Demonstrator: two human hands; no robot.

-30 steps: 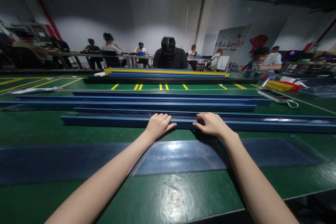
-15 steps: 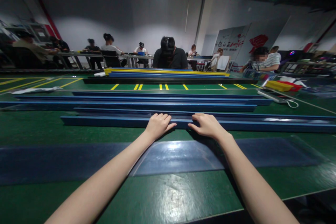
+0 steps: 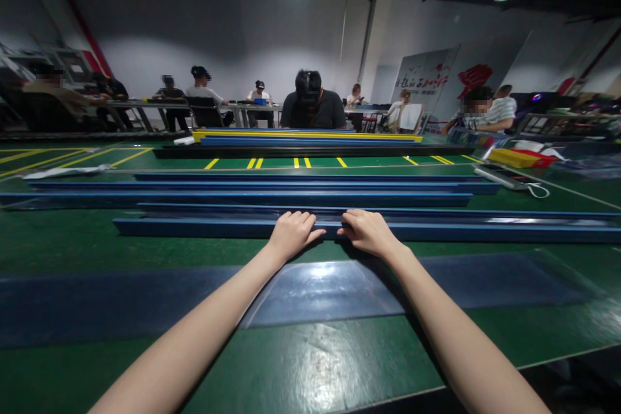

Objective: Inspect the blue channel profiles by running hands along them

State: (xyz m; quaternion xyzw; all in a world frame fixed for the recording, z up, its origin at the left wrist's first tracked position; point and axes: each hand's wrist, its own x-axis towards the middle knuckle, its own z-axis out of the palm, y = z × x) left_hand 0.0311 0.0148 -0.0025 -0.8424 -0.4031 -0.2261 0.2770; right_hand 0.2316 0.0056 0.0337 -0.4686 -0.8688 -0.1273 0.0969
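Note:
A long blue channel strip [image 3: 194,228] lies across the green table in front of me. My left hand [image 3: 294,234] is closed over its near wall, fingertips inside the channel and thumb along the front. Close beside it, my right hand [image 3: 366,231] grips the same strip with curled fingers. Between the two thumbs a short stretch of the near wall shows. Nearer to me, under my forearms, a clear plastic sheet [image 3: 317,291] lies flat and reflects the lamp light.
More blue strips [image 3: 242,197] lie parallel just beyond. Farther back are a black strip [image 3: 310,151] and a yellow strip [image 3: 301,136], with a person [image 3: 313,103] behind them. A yellow tray [image 3: 514,158] and a power strip [image 3: 507,178] lie at right.
My right hand has shifted left along the blue strip, nearer to my left hand. The left hand stays in place on the strip.

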